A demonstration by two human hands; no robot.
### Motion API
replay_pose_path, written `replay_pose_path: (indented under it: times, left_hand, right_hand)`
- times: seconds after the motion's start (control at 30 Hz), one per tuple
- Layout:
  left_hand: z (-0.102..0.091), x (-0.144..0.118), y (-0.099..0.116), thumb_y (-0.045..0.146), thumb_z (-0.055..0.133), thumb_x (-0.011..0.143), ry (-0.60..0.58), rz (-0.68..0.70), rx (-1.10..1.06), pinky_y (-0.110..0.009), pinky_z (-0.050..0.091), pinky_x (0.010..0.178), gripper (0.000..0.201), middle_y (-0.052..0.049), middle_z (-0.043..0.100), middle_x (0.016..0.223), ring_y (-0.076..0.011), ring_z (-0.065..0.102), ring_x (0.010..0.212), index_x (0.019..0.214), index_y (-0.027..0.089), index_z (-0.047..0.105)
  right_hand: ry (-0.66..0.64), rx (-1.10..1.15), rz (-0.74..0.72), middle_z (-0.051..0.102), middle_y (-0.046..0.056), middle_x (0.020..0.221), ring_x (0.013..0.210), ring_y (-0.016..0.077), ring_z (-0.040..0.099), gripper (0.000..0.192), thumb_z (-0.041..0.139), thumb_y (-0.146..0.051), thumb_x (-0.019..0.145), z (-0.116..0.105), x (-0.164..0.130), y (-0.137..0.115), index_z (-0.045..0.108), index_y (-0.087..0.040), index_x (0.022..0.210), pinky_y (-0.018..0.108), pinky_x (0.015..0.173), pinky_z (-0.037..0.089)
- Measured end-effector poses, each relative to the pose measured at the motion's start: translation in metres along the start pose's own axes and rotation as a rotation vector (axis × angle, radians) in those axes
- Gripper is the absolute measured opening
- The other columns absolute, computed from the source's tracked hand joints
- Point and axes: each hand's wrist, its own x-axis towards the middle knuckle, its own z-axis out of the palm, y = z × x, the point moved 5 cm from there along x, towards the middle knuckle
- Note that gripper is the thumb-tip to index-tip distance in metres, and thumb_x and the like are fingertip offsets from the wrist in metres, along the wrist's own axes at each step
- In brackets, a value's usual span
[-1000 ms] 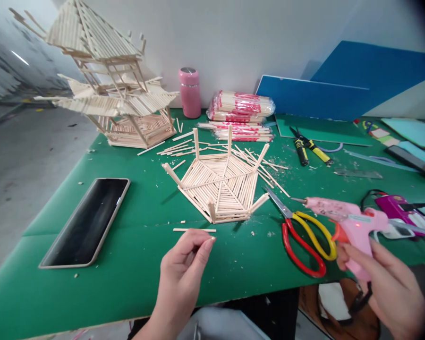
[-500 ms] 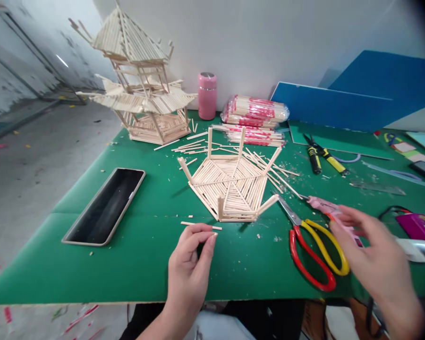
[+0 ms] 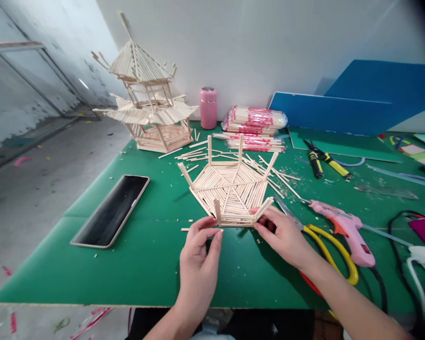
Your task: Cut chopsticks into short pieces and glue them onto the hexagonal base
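Observation:
A hexagonal frame of wooden sticks (image 3: 230, 186), with upright posts at its corners, lies in the middle of the table. My right hand (image 3: 281, 231) has its thumb and fingers closed on the frame's front right corner, at the foot of a post. At the front left corner, my left hand (image 3: 200, 252) is pinched, with the pale tip of a short stick (image 3: 222, 230) just showing at its fingertips. Right of the frame, a pink glue gun (image 3: 352, 233) lies on its side. Scissors (image 3: 335, 250) with red and yellow handles are partly hidden beneath my right forearm.
A stick pagoda model (image 3: 152, 104) stands at the back left, beside a pink flask (image 3: 208, 108). Wrapped stick bundles (image 3: 255, 120) and loose sticks (image 3: 194, 153) lie behind the frame. A phone (image 3: 111, 210) is at left, pliers (image 3: 324, 160) at back right.
My right hand has let go of the glue gun, now lying on the table, and has moved left to the frame's front right corner. My left hand stays pinched near the front left corner.

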Motion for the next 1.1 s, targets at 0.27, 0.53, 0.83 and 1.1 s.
replay_pose_path:
  times: [0.27, 0.53, 0.83, 1.1]
  left_hand:
    - [-0.006, 0.001, -0.008, 0.018, 0.058, 0.077, 0.084, 0.046, -0.01, -0.036, 0.044, 0.086, 0.004, -0.007, 0.055, 0.101, -0.0219, 0.053, 0.103, 0.075, 0.018, 0.061]
    - [-0.023, 0.013, -0.007, 0.017, 0.055, 0.078, 0.149, 0.108, 0.131, -0.033, 0.047, 0.081, 0.005, -0.006, 0.053, 0.099, -0.0201, 0.056, 0.096, 0.076, 0.018, 0.06]
    - [-0.018, 0.024, 0.009, 0.011, 0.05, 0.081, 0.154, 0.306, 0.548, -0.029, 0.044, 0.07, 0.012, -0.005, 0.051, 0.085, -0.0168, 0.052, 0.082, 0.071, 0.016, 0.054]
    - [-0.011, 0.025, 0.003, 0.012, 0.048, 0.082, 0.135, 0.293, 0.578, -0.03, 0.043, 0.069, 0.013, -0.003, 0.051, 0.082, -0.0167, 0.052, 0.08, 0.072, 0.018, 0.051]
  right_hand:
    - [-0.007, 0.054, 0.032, 0.056, 0.002, 0.084, 0.07, 0.0137, 0.055, 0.011, 0.051, -0.014, 0.08, 0.013, 0.0, -0.005, 0.059, -0.018, 0.086, 0.025, 0.065, 0.044]
    - [-0.036, 0.033, 0.021, 0.057, 0.002, 0.08, 0.071, 0.016, 0.054, 0.014, 0.05, -0.014, 0.081, 0.026, 0.001, -0.026, 0.06, -0.019, 0.089, 0.029, 0.066, 0.043]
    - [0.0, 0.041, -0.042, 0.058, 0.006, 0.087, 0.075, 0.0162, 0.056, 0.016, 0.044, -0.02, 0.085, 0.034, -0.005, -0.02, 0.056, -0.016, 0.095, 0.029, 0.066, 0.046]
    - [0.001, 0.05, -0.076, 0.058, 0.008, 0.093, 0.08, 0.0168, 0.058, 0.021, 0.043, -0.019, 0.085, 0.036, -0.006, -0.019, 0.054, -0.015, 0.102, 0.029, 0.069, 0.049]
